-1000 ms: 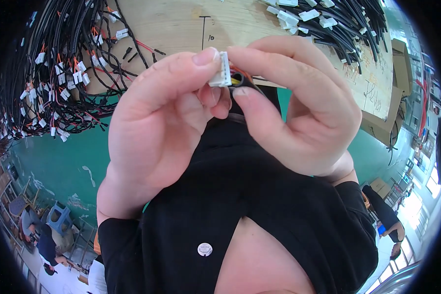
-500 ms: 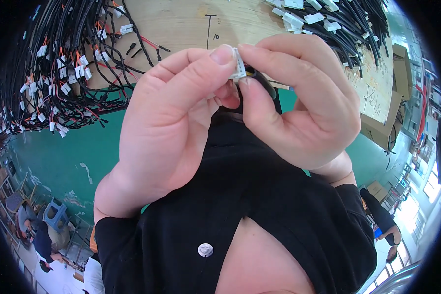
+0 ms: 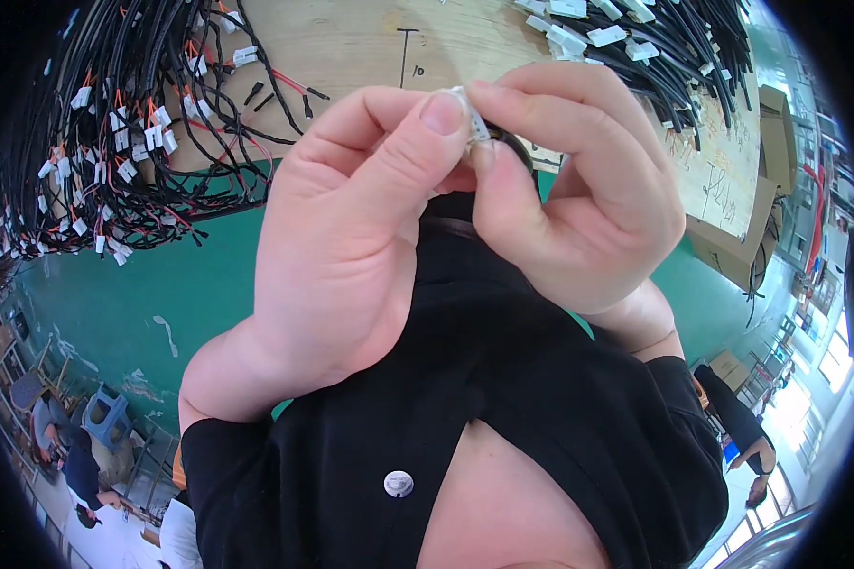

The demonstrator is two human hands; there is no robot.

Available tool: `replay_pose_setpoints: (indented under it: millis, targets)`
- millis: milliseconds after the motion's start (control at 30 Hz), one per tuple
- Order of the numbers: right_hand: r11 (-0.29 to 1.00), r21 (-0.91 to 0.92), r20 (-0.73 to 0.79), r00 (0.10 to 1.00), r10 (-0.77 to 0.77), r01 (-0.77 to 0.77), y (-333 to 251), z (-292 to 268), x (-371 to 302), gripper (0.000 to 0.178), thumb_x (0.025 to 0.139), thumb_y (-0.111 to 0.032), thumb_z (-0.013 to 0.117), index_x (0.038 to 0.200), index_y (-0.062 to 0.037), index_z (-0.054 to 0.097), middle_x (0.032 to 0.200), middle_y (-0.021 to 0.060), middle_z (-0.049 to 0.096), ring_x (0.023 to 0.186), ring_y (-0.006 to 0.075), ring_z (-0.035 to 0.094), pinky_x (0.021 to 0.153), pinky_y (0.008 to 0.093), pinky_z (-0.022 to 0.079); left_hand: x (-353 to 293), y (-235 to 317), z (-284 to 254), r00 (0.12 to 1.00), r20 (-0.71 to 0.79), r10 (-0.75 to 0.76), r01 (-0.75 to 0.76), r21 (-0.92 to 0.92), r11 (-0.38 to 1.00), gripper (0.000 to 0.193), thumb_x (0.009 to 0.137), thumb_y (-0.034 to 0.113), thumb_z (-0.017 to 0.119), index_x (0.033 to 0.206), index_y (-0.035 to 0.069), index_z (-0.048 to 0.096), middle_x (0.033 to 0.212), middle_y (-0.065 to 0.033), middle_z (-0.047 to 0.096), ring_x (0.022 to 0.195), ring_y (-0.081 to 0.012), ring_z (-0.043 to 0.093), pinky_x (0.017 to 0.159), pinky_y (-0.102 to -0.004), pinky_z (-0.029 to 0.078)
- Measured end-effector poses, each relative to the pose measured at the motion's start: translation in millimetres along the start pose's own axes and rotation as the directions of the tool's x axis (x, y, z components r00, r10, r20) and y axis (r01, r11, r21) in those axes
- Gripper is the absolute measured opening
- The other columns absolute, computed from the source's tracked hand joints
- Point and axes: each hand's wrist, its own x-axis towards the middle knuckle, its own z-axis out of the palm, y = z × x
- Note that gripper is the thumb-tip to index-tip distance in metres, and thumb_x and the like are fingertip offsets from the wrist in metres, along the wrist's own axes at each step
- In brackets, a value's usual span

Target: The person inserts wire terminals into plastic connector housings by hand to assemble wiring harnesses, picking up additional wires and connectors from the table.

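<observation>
The left hand (image 3: 346, 213) and right hand (image 3: 588, 194) are pinching the white connector (image 3: 477, 121) near the tabletop (image 3: 351, 43); fingertips (image 3: 441, 115) are now covering more of it, apparently making its slotted face harder to check.

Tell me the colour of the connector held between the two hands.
White. The connector shows in the head view, partly covered.

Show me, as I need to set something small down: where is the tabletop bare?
On the wooden tabletop, mainly top middle, between the wire harnesses at left and the black cables at right. A smaller patch lies between the black cables, the right hand and the cardboard boxes. Crowded: left, where wire harnesses spill over the near edge, and upper right.
</observation>
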Motion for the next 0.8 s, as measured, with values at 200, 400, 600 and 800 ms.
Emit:
replay_pose_setpoints:
  millis: [200, 400, 600, 800]
  targets:
    - [0.857, 0.417, 0.2, 0.95, 0.238, -0.302, -0.7, -2.5, 1.8, 0.028, 0.067, 0.008, 0.056, 0.094, 0.007, 0.056, 0.089, 0.0127, 0.056, 0.078, 0.016, 0.054, 0.07, 0.0229, 0.042, 2.7, 17.2, 3.2, 0.981, -0.042, -0.189, 0.179, -0.172, 0.969, 0.019, 0.086, 0.015, 0.039, 0.083, 0.0, 0.051, 0.074, -0.0038, 0.054, 0.066, -0.0103, 0.048, 0.065, -0.0246, 0.04]
    - [0.563, 0.599, 0.348, 0.818, 0.458, -0.57, -6.9, -5.7, 2.6, 0.024, 0.076, 0.003, 0.05, 0.1, 0.0084, 0.054, 0.095, 0.0117, 0.056, 0.084, 0.014, 0.055, 0.075, 0.0233, 0.043, 5.8, 19.4, 10.9, 0.962, -0.103, -0.254, 0.216, -0.285, 0.934, 0.02, 0.086, 0.014, 0.038, 0.073, 0.002, 0.048, 0.062, -0.0016, 0.044, 0.058, -0.0111, 0.041, 0.057, -0.0243, 0.036]
    - [0.563, 0.588, 0.342, 0.809, 0.477, -0.581, -8.9, -4.0, 3.0, 0.023, 0.077, 0.002, 0.05, 0.099, 0.0088, 0.053, 0.093, 0.0125, 0.056, 0.076, 0.0132, 0.057, 0.068, 0.022, 0.046, 5.9, 20.0, 9.4, 0.965, -0.046, -0.257, 0.235, -0.272, 0.933, 0.022, 0.086, 0.015, 0.035, 0.072, 0.002, 0.047, 0.06, -0.0015, 0.041, 0.058, -0.0111, 0.039, 0.056, -0.0247, 0.035]
    - [0.446, 0.637, 0.372, 0.757, 0.537, -0.629, -13.4, -2.3, 4.1, 0.022, 0.078, 0.001, 0.05, 0.098, 0.0096, 0.051, 0.091, 0.0135, 0.056, 0.075, 0.0138, 0.057, 0.066, 0.0229, 0.047, 4.2, 22.1, 19.3, 0.96, -0.163, -0.228, 0.192, -0.212, 0.958, 0.022, 0.085, 0.017, 0.037, 0.073, 0.002, 0.047, 0.069, -0.0054, 0.048, 0.062, -0.011, 0.043, 0.056, -0.0232, 0.035]
